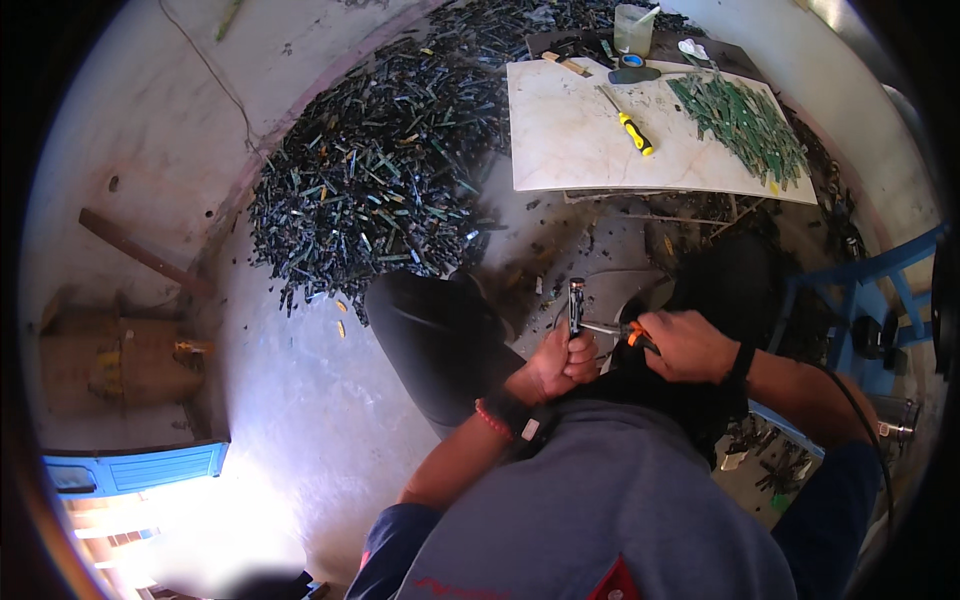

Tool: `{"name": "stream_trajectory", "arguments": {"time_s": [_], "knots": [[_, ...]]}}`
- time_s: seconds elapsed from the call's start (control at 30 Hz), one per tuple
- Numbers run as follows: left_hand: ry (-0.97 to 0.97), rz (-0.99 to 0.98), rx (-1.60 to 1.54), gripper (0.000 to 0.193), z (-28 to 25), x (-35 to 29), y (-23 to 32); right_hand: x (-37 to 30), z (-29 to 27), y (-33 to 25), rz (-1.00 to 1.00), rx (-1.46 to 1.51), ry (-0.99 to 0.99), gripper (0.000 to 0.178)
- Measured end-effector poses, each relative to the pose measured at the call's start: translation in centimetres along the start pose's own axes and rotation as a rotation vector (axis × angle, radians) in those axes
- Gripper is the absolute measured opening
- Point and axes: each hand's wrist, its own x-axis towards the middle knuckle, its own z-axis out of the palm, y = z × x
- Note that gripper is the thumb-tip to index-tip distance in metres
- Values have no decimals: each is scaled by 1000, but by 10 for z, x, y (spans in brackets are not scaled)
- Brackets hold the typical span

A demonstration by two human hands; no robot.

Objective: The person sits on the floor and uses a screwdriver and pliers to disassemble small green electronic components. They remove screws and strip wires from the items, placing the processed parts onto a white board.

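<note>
Upright in my left hand (563, 362) is a slim black strip-like part (576, 305) with a copper-coloured top end. The fingers are wrapped round its lower portion. My right hand (690, 345) is closed on an orange-handled tool (636, 334), whose metal end (604, 327) points left and reaches the black part just above my left fist. The tool's kind is not clear, as my fingers cover most of the handle. Both hands are over my lap, between my knees.
A large heap of dark strips (370, 170) covers the floor at the far left. On the white board (570, 150) lie a yellow-black screwdriver (634, 132), a pile of green strips (745, 125) and a tape roll (631, 61). A cup (633, 32) stands behind. A blue chair (870, 290) is at right.
</note>
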Motion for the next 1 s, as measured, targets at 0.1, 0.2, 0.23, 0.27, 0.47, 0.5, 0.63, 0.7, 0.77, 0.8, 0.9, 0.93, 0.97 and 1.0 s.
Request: {"name": "stream_trajectory", "arguments": {"time_s": [0.1, 0.2, 0.23, 0.27, 0.47, 0.5, 0.63, 0.7, 0.77, 0.8, 0.9, 0.93, 0.97, 1.0], "knots": [[142, -27, 138, 53, 5, -15, 6, -8, -7, -13, 105, 408, -176, 26], [370, 20, 351, 62, 8, -26, 16, -12, -19, -26, 368, 1013, -436, 22], [391, 120, 510, 64, 5, -29, 19, -14, -18, -26, 417, 1107, -482, 22], [412, 222, 672, 66, 2, -34, 23, -15, -18, -26, 462, 1201, -526, 22], [464, 453, 941, 60, 12, -33, 39, -15, -10, -23, 505, 1684, -559, 27], [479, 491, 966, 56, 12, -29, 40, -15, -10, -23, 506, 1698, -594, 28], [435, 716, 1111, 43, 18, -23, 55, -19, -13, -25, 523, 1754, -714, 36], [346, 760, 1125, 40, 28, -27, 58, -19, -12, -25, 513, 1805, -756, 40], [188, 847, 1037, 39, 41, -22, 51, -21, -7, -26, 497, 1883, -768, 43], [110, 760, 939, 40, 47, -20, 48, -22, -5, -27, 491, 1925, -751, 43], [-85, 576, 764, 47, 47, -23, 43, -22, -1, -32, 441, 2014, -665, 42], [3, 574, 829, 49, 49, -24, 41, -21, 1, -36, 404, 2017, -618, 42], [91, 570, 892, 51, 52, -25, 36, -21, 2, -39, 369, 2020, -570, 42], [179, 565, 953, 53, 55, -25, 31, -20, 4, -40, 354, 2090, -562, 38]]}}
